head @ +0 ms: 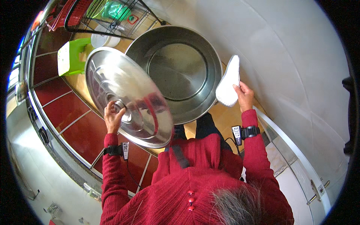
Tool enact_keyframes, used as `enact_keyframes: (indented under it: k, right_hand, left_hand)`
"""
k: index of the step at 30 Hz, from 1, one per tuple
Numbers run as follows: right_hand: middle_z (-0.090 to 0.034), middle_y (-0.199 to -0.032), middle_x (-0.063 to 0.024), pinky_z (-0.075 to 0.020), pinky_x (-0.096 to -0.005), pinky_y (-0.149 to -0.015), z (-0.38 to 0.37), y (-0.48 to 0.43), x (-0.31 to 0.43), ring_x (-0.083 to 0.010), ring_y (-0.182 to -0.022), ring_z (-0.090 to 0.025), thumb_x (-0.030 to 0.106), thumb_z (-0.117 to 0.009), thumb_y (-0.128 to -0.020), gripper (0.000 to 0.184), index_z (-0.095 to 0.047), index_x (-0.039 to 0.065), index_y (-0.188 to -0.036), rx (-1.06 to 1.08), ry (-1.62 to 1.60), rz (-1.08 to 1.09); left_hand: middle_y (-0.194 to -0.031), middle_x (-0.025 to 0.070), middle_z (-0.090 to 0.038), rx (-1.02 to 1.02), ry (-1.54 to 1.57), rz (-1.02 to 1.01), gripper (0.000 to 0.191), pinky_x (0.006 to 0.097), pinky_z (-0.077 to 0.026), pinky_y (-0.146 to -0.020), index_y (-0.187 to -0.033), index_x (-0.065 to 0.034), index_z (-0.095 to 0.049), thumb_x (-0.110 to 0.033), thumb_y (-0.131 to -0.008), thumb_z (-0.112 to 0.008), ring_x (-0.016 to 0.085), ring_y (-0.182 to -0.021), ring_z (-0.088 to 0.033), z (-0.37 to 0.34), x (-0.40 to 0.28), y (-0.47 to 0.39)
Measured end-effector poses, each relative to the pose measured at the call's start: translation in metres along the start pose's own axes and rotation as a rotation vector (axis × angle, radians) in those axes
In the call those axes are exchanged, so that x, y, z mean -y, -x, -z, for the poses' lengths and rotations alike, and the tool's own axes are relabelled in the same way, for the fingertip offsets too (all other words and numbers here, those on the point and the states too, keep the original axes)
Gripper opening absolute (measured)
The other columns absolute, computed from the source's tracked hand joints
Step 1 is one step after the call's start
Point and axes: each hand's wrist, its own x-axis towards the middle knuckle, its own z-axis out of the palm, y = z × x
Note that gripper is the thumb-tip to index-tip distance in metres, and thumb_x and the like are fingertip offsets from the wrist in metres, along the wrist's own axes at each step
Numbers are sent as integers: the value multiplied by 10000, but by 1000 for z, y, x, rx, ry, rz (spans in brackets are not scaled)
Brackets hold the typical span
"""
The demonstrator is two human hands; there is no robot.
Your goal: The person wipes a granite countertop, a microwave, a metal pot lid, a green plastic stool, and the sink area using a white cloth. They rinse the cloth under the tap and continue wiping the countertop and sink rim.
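My left hand [114, 114] grips the knob of a large shiny metal lid [135, 92], which is tilted over the left side of a big round metal pot [180, 70]. The inside of the pot shows a round, shiny bottom; whether it holds clear water I cannot tell. In my right hand [245, 95], at the pot's right side, a white insole-shaped cloth pad [229, 84] is pinched between thumb and fingers. Both wrists carry strapped devices with cables.
A green plastic stool [73, 57] and a white bucket [105, 38] stand beyond the lid. Above them is a black wire rack [123, 25]. Red cabinet doors [81, 126] line the left; a pale wall [281, 56] and a door with a handle [316, 191] are on the right.
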Motion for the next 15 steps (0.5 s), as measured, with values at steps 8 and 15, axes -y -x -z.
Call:
enact_keyframes:
  k: [8,15]
  right_hand:
    - [-659,-795,-64,-483,-270,-645,-22,45,-69,-104,-705,-592,63,-637,-762,295,-628,13,-1052,265,287,-62]
    - [-651,-769,-59,-489,-282,-629,-35,64,-72,-119,-664,-582,57,-660,-736,254,-648,14,-985,579,450,-57]
  left_hand:
    - [-855,33,-602,-19,531,279,426,224,-483,-661,-1132,-22,-520,-50,-744,-695,100,-750,-582,22,66,44]
    - [-899,34,-595,-58,622,352,424,227,-488,-679,-1117,-23,-523,-59,-737,-708,110,-797,-587,26,78,67]
